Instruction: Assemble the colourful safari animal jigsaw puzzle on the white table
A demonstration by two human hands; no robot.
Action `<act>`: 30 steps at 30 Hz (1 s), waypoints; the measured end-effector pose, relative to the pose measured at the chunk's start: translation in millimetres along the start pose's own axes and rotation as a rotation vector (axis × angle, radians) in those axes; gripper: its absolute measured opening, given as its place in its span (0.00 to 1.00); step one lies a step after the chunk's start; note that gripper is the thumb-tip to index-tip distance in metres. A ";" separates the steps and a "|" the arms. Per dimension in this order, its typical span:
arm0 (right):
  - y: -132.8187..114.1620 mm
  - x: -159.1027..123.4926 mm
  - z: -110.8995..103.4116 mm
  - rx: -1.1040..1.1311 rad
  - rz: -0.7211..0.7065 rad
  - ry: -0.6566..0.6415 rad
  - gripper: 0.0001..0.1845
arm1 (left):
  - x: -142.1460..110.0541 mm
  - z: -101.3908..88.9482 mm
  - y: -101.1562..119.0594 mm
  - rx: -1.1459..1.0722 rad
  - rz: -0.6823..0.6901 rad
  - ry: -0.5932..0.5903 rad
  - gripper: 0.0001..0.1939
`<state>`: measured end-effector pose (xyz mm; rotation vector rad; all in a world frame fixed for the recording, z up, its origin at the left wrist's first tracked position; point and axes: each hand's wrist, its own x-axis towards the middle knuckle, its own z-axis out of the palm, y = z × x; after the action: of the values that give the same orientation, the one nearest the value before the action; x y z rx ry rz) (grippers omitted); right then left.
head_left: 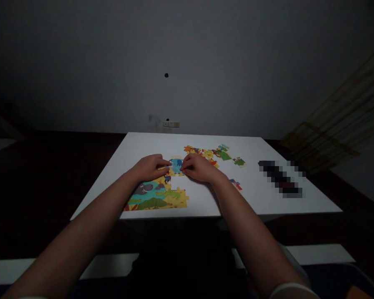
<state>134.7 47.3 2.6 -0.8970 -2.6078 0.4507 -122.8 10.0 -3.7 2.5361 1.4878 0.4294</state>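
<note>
A colourful jigsaw puzzle lies on a white table [268, 199]. Its joined part [157, 197] sits near the front edge, with green, yellow and blue animal shapes. My left hand [149, 167] rests palm down at the top of that part, fingers curled and pressing on a blue piece [176, 165]. My right hand [198, 167] meets it from the other side, fingertips pinched on the same blue piece. Loose pieces [220, 154] lie scattered just beyond my right hand.
A small red and blue piece [236, 183] lies right of my right wrist. A dark blurred-out object [282, 178] sits toward the table's right side. A grey wall with a socket plate [171, 123] stands behind. A curtain [339, 124] hangs at the right.
</note>
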 end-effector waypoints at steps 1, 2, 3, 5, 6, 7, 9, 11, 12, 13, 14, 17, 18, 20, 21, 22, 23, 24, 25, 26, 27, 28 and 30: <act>-1.8 -0.8 -0.6 0.008 0.001 0.004 0.09 | 0.1 -0.1 0.2 0.000 -0.003 0.001 0.21; -3.5 -1.4 -1.4 0.015 0.005 0.001 0.09 | 0.3 -0.2 0.3 0.001 -0.002 -0.001 0.21; -5.2 -1.8 -2.2 0.019 0.016 -0.005 0.09 | 0.4 -0.4 0.2 0.004 0.001 -0.001 0.21; -8.1 -1.7 -3.7 0.014 0.060 -0.005 0.10 | 0.7 -0.6 0.0 0.011 0.009 -0.002 0.21; -9.3 -1.3 -4.3 0.009 0.084 0.007 0.10 | 0.8 -0.8 -0.1 0.014 0.011 -0.002 0.21; -10.1 -0.6 -4.7 0.004 0.104 0.026 0.10 | 0.9 -1.0 0.0 0.016 0.012 -0.002 0.21; -11.2 1.2 -4.6 -0.008 0.121 0.065 0.11 | 1.2 -1.7 1.0 0.018 0.009 -0.007 0.21; -12.2 3.0 -4.1 -0.022 0.122 0.092 0.11 | 1.3 -2.9 2.8 0.018 -0.001 -0.014 0.22; -12.9 3.7 -4.0 -0.028 0.121 0.106 0.11 | 1.1 -3.7 3.7 0.018 -0.009 -0.014 0.21; -14.1 4.0 -4.6 -0.034 0.117 0.124 0.11 | 0.6 -4.8 4.3 0.016 -0.017 -0.011 0.21; -15.6 3.9 -6.2 -0.039 0.111 0.156 0.11 | -0.2 -6.0 4.6 0.013 -0.026 -0.004 0.20; -20.6 -0.5 -20.4 -0.067 0.137 0.333 0.13 | -4.2 -10.2 1.4 -0.009 -0.080 0.057 0.20; -21.3 -3.4 -28.6 -0.081 0.176 0.415 0.14 | -5.8 -11.6 -1.2 -0.017 -0.109 0.086 0.20; -18.0 -10.5 -49.1 -0.117 0.293 0.578 0.17 | -8.6 -14.0 -8.8 -0.032 -0.178 0.148 0.20; -13.1 -14.1 -60.1 -0.142 0.359 0.639 0.19 | -9.7 -14.9 -13.4 -0.040 -0.215 0.180 0.20; -5.6 -17.3 -70.6 -0.171 0.421 0.678 0.20 | -10.6 -15.7 -18.4 -0.050 -0.249 0.212 0.20; 4.4 -19.8 -79.9 -0.206 0.476 0.679 0.20 | -11.4 -16.2 -23.6 -0.065 -0.284 0.245 0.20; 16.7 -21.5 -87.4 -0.242 0.530 0.638 0.20 | -11.9 -16.6 -28.9 -0.082 -0.329 0.283 0.21; 30.7 -22.3 -92.7 -0.276 0.580 0.573 0.19 | -12.3 -16.9 -34.0 -0.101 -0.383 0.322 0.22; 45.9 -22.4 -95.6 -0.307 0.633 0.501 0.18 | -12.6 -17.1 -38.9 -0.118 -0.445 0.361 0.22; 61.4 -22.0 -96.3 -0.331 0.694 0.435 0.17 | -12.7 -17.2 -43.4 -0.133 -0.509 0.399 0.23; 76.8 -21.3 -95.2 -0.348 0.746 0.373 0.18 | -12.6 -17.1 -47.3 -0.145 -0.566 0.432 0.23; 105.1 -20.1 -89.4 -0.376 0.831 0.301 0.20 | -11.6 -16.4 -53.5 -0.161 -0.645 0.466 0.22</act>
<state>242.2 129.6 35.6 -2.0001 -1.9721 -0.0062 -177.6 25.9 -5.6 1.7538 2.1971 1.0116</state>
